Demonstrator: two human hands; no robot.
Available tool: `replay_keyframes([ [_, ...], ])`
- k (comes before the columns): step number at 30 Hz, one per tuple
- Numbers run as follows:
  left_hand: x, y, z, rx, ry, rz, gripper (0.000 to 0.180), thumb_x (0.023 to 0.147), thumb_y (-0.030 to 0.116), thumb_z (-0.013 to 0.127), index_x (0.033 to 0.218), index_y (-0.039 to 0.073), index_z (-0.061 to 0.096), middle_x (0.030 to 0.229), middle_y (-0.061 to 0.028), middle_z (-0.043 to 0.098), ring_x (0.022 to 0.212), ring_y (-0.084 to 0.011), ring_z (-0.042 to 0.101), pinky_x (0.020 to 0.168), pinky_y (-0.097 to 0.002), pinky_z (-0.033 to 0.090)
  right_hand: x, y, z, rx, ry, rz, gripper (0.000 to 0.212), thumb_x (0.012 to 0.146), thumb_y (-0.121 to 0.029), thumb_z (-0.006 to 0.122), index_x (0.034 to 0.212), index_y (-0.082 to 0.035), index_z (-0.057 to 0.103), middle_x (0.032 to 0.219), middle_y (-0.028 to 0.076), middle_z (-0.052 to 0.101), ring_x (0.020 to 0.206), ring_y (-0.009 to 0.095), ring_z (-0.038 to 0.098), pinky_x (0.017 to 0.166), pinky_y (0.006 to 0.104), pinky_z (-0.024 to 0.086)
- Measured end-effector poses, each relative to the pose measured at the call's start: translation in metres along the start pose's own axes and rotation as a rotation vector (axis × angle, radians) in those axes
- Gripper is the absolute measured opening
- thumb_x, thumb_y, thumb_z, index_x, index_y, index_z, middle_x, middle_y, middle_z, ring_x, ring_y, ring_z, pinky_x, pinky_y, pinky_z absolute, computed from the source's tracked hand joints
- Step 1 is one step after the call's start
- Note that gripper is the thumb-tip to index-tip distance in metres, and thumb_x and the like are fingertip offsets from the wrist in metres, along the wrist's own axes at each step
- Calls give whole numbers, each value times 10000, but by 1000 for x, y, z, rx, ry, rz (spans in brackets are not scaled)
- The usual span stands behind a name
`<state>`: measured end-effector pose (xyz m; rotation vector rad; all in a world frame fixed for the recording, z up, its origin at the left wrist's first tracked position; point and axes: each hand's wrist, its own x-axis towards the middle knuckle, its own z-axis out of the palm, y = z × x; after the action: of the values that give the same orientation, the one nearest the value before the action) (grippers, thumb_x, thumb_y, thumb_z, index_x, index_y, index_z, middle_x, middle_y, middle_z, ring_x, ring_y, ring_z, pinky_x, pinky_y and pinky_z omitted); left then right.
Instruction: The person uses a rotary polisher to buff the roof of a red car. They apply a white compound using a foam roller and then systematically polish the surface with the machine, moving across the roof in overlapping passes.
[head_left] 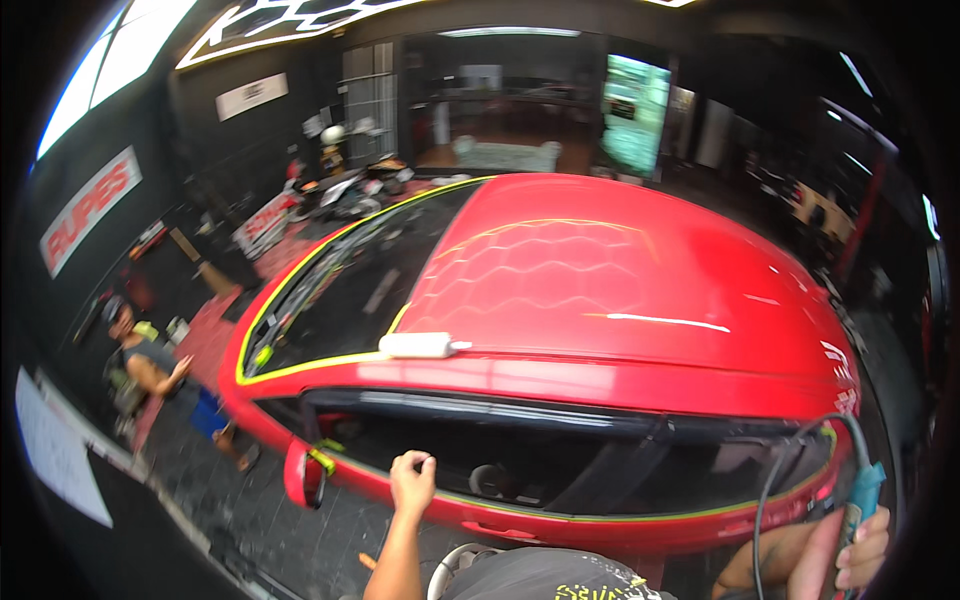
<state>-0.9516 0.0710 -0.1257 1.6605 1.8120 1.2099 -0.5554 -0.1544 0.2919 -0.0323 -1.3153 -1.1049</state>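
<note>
A person stands beside a red car (700, 260), seen from above with its roof and near side windows filling the middle of the view. The right hand (866, 548) is at the lower right, its fingers wrapped around a teal corded tool (866, 492) held upright near the rear side window. A dark cord (768, 490) arches from the tool's upper end and loops down past the forearm. The left hand (412, 482) is raised in front of the near side window (420, 430); its fingers curl in toward the thumb, and one cannot tell whether they press together or pinch anything small.

A white bottle (415, 346) lies on its side at the near front corner of the roof, its nozzle pointing right. Yellow-green tape (310, 366) edges the windshield (350, 285), and more runs along the lower edge of the side windows. The red side mirror (300, 474) sticks out to the left of the raised hand, with a strip of tape beside it. Farther left, a co-worker (150, 365) in a cap and blue shorts stands on the floor near the car's front.
</note>
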Motion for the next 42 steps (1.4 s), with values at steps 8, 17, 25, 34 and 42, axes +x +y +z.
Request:
replay_keyframes([
  [8,13,43,29,-164,-256,-46,413,1024,269,746,707,7,702,564,-9,541,561,-89,490,548,-323,401,15,-33,-31,-230,-29,38,309,1071,-449,582,1157,-170,479,784,-68,479,608,82,481,602,289,433],
  [17,-31,155,102,-456,-957,-18,522,1073,451,676,714,73,670,642,51,538,586,-64,447,535,-307,333,1,-89,-22,-231,12,194,354,1060,-453,632,1113,-149,458,770,-87,467,626,80,481,642,284,420],
  [25,-50,353,92,-919,-1692,395,369,1149,378,533,1174,53,706,868,9,601,789,-74,513,735,-256,456,-40,-161,4,57,-23,586,489,991,-345,754,1241,-54,451,829,71,591,669,206,563,605,389,503],
  [34,-120,487,-36,-1318,-2323,1024,655,987,407,733,1398,-79,580,1229,-255,688,1123,-352,697,978,-428,559,-54,-211,22,63,12,1043,344,1030,-423,586,861,-127,540,719,10,553,695,135,575,792,333,456],
  [42,-192,495,-65,-1719,-1725,1090,1078,781,327,874,1575,-123,300,1382,-367,581,1297,-439,595,1116,-437,481,-14,-254,-24,-118,41,1529,416,996,-441,595,994,-26,614,749,57,557,644,166,575,706,364,492],
])
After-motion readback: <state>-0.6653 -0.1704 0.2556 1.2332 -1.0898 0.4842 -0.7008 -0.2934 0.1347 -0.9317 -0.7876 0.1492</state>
